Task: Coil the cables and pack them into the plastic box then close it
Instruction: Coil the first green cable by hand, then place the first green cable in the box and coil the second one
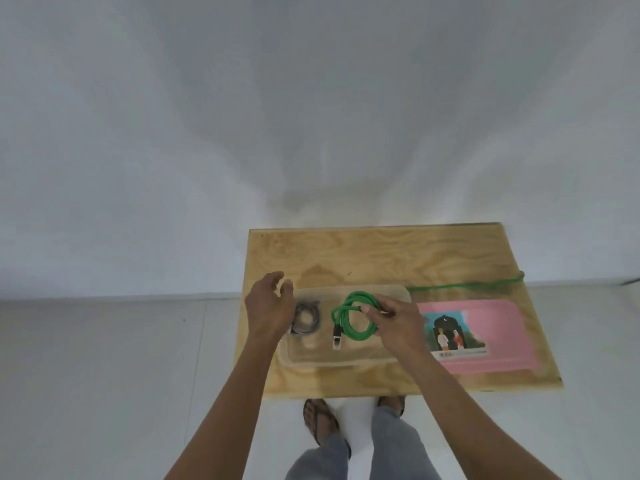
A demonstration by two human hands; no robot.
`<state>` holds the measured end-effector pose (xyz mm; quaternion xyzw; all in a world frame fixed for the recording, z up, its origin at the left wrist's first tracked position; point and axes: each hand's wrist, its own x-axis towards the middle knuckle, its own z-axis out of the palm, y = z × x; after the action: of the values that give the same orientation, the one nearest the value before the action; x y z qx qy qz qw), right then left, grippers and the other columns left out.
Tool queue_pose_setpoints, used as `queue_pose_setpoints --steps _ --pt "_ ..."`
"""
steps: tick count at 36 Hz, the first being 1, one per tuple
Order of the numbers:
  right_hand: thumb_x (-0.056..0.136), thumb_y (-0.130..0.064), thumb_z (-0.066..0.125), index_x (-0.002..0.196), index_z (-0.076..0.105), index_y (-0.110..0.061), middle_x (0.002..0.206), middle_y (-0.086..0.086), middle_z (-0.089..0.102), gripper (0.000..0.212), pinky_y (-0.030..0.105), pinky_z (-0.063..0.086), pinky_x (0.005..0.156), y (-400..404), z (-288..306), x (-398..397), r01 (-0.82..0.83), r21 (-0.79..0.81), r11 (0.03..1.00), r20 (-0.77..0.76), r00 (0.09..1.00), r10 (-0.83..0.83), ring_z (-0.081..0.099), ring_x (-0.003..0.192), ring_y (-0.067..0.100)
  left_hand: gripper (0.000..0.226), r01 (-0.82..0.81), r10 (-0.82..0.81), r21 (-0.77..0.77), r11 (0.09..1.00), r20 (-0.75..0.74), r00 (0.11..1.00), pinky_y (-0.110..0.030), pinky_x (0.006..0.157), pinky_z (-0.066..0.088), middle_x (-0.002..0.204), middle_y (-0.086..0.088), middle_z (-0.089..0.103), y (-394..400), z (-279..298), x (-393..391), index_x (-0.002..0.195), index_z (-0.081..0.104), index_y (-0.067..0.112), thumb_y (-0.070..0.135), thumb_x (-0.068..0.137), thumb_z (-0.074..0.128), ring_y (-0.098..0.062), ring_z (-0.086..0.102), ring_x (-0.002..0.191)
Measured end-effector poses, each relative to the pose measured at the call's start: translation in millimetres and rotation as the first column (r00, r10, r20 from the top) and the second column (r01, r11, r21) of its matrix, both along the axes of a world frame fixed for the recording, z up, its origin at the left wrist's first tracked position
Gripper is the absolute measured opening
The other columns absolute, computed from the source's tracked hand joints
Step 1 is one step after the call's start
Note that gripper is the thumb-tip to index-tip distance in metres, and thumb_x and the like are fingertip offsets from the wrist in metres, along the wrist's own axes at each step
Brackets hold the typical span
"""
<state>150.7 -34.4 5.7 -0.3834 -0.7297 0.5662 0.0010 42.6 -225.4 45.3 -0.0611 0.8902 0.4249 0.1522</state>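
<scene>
A clear plastic box [346, 361] stands open on the wooden table [381, 251]. Inside it on the left lies a coiled grey cable [306, 318]. A coiled green cable [349, 318] sits in the middle of the box, its black and clear plug pointing toward me. My right hand [398, 322] pinches the coil's right side. My left hand [272, 304] hovers over the box's left end with relaxed fingers and holds nothing. The box's pink lid [485, 336], with a picture label, lies flat to the right of the box.
A second green cable [467, 285] runs uncoiled across the table from behind the box to the right edge. The table's far half is bare wood. My feet [322, 424] stand on the pale floor below the table's near edge.
</scene>
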Motion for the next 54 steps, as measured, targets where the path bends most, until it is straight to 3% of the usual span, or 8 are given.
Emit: queue_pose_setpoints --steps 3,8,11,15,19,42,48,54 --pt "0.086 -0.02 0.081 0.118 0.074 -0.005 0.106 0.007 0.075 0.036 0.032 0.054 0.092 -2 -20 -3 -0.027 0.055 0.998 0.094 0.995 0.022 0.07 0.104 0.023 0.046 0.024 -0.017 -0.074 0.997 0.094 0.995 -0.042 0.108 0.043 0.146 -0.015 0.05 -3 -22 3 0.144 0.048 0.01 0.022 0.1 0.053 -0.03 0.049 0.132" --pt "0.09 -0.019 0.076 0.123 0.07 -0.004 0.105 0.002 0.071 0.037 -0.006 0.038 0.062 -11 -40 -15 -0.066 0.023 0.998 0.161 0.985 0.062 0.06 0.079 0.002 0.047 0.031 -0.007 -0.12 0.992 0.192 0.981 -0.042 0.102 0.044 0.146 -0.017 0.049 -2 -48 9 0.147 0.042 0.009 0.011 0.1 0.047 -0.035 0.049 0.131" --pt "0.091 -0.01 0.073 0.115 0.071 0.001 0.111 0.013 0.074 0.026 0.0 0.043 0.065 -18 -46 -23 -0.065 0.019 0.998 0.155 0.986 0.061 0.063 0.077 0.003 0.047 0.007 0.014 -0.106 0.994 0.195 0.981 -0.032 0.086 0.044 0.139 -0.017 0.056 -3 -56 11 0.144 0.047 0.009 0.002 0.097 0.045 -0.033 0.054 0.123" --pt "0.093 -0.018 0.072 0.126 0.069 -0.003 0.122 0.013 0.071 0.037 0.031 0.05 0.098 -24 -48 -30 -0.08 0.065 0.995 0.187 0.98 0.066 0.066 0.113 0.027 0.045 -0.011 0.028 -0.1 0.995 0.172 0.985 -0.029 0.082 0.043 0.136 -0.016 0.058 -4 -62 11 0.141 0.05 0.01 0.003 0.097 0.046 -0.032 0.057 0.12" --pt "0.092 -0.021 0.073 0.124 0.071 -0.006 0.12 0.019 0.069 0.035 0.037 0.051 0.097 -25 -50 -38 -0.065 0.133 0.989 0.193 0.98 0.038 0.066 0.109 0.032 0.043 -0.019 0.034 -0.086 0.996 0.178 0.983 -0.029 0.082 0.044 0.137 -0.014 0.058 -5 -65 8 0.141 0.05 0.012 0.005 0.099 0.045 -0.031 0.057 0.121" --pt "0.1 -0.024 0.057 0.13 0.064 -0.011 0.129 0.01 0.065 0.033 0.043 0.049 0.102 -30 -35 -30 0.0 0.154 0.988 0.227 0.973 -0.036 0.061 0.117 0.028 0.05 0.009 0.003 -0.079 0.997 0.153 0.988 -0.032 0.097 0.045 0.145 -0.015 0.052 -6 -47 6 0.149 0.041 0.011 0.008 0.1 0.047 -0.031 0.053 0.129" --pt "0.099 -0.024 0.06 0.124 0.067 -0.013 0.12 0.006 0.068 0.028 0.022 0.041 0.089 -18 -4 -28 0.048 0.161 0.986 0.106 0.992 -0.066 0.064 0.109 0.022 0.045 0.042 -0.042 -0.035 0.998 0.018 0.999 -0.04 0.105 0.046 0.144 -0.017 0.053 12 -21 3 0.144 0.049 0.01 0.011 0.099 0.054 -0.029 0.052 0.131" --pt "0.098 -0.021 0.062 0.12 0.07 -0.013 0.104 0.0 0.069 0.024 0.028 0.051 0.088 27 30 -23 0.172 0.157 0.973 -0.047 0.985 -0.166 0.065 0.095 0.017 0.042 0.169 -0.169 -0.01 0.986 -0.111 0.979 -0.036 0.101 0.045 0.139 -0.015 0.059 57 2 -2 0.139 0.055 0.007 0.011 0.097 0.058 -0.028 0.057 0.125"
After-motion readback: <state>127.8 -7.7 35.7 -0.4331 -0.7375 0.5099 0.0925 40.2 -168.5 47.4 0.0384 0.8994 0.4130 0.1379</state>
